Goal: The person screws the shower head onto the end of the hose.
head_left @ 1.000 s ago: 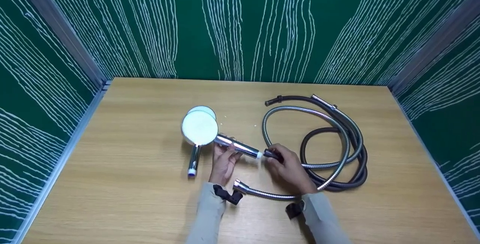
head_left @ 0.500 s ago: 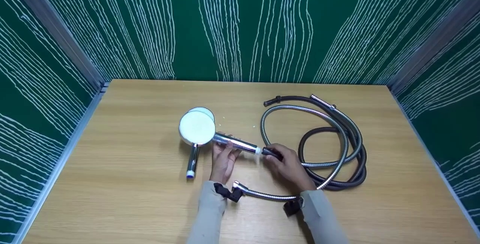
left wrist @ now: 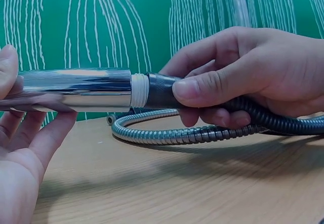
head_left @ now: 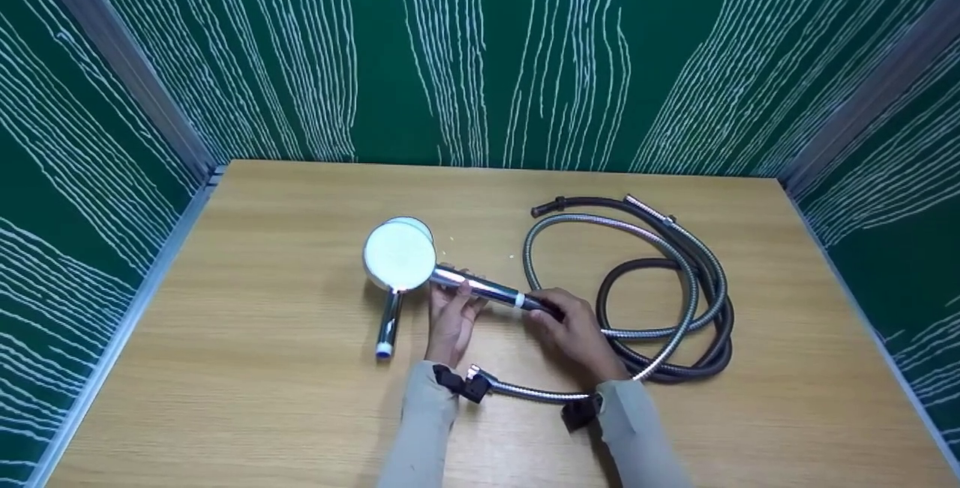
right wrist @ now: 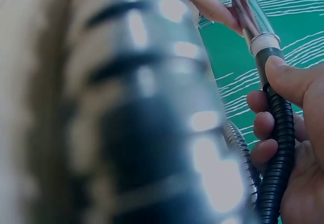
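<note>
My left hand (head_left: 450, 323) holds a hand shower by its chrome handle (left wrist: 81, 88), thumb above and fingers beneath. The handle points right, ending in a white threaded collar (left wrist: 139, 90). My right hand (head_left: 574, 330) grips a black ribbed shower hose (right wrist: 276, 148) near its smooth end fitting (left wrist: 161, 90), thumb along the fitting. That fitting meets the white thread in line, and part of the thread still shows. Two round shower faces (head_left: 399, 255) overlap at the left in the head view; another chrome handle (head_left: 388, 323) with a blue-white end points toward the front.
A silver metal hose (head_left: 592, 218) lies coiled with the black hose on the right of the wooden table (head_left: 262, 398). Its silver end (head_left: 480, 375) runs near my left wrist. Green walls with white lines (head_left: 510, 60) enclose the table's back and sides.
The black hose fitting and the threaded handle end have come together, from a small gap to meeting. Both hands keep their hold, and the coiled hoses stay where they were.
</note>
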`<state>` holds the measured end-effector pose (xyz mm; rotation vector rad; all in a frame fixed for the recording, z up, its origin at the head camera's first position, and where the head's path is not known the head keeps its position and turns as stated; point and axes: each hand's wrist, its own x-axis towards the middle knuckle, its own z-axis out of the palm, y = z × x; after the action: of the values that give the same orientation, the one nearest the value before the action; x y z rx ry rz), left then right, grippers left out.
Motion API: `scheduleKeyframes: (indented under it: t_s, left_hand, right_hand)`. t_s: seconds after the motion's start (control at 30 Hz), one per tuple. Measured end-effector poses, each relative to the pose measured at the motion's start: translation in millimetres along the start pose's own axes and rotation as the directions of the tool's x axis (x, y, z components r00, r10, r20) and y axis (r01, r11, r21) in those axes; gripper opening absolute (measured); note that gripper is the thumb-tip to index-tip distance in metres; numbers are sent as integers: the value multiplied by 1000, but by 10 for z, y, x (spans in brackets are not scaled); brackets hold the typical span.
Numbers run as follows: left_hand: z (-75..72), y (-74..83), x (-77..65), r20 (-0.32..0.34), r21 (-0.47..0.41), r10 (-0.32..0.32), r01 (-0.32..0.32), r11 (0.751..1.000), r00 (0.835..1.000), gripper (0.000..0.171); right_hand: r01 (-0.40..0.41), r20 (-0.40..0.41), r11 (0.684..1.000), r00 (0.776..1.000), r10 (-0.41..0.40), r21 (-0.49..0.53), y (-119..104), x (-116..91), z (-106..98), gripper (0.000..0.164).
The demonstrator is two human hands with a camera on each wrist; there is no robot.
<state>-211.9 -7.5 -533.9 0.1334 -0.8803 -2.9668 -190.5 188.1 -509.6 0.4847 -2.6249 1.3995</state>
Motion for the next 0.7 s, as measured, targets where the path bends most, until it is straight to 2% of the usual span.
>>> scheduleKeyframes:
  t_s: [0.23, 0.5, 0.7]
  left_hand:
    - [-20, 5, 6, 17, 19, 10, -10, 1000, 1000, 42]
    - [-13, -58, -16, -6, 53, -31, 31, 998, 1000, 43]
    - [-3, -16, -27, 6, 77, -18, 18, 997, 1000, 58]
  right_hand:
    - [24, -14, 1000, 1000, -24, -11, 13, 22, 40, 24]
    - [11, -41, 1000, 999, -11, -2, 58, -36, 52, 25]
    - [32, -37, 999, 999, -31, 15, 64, -17, 55, 26]
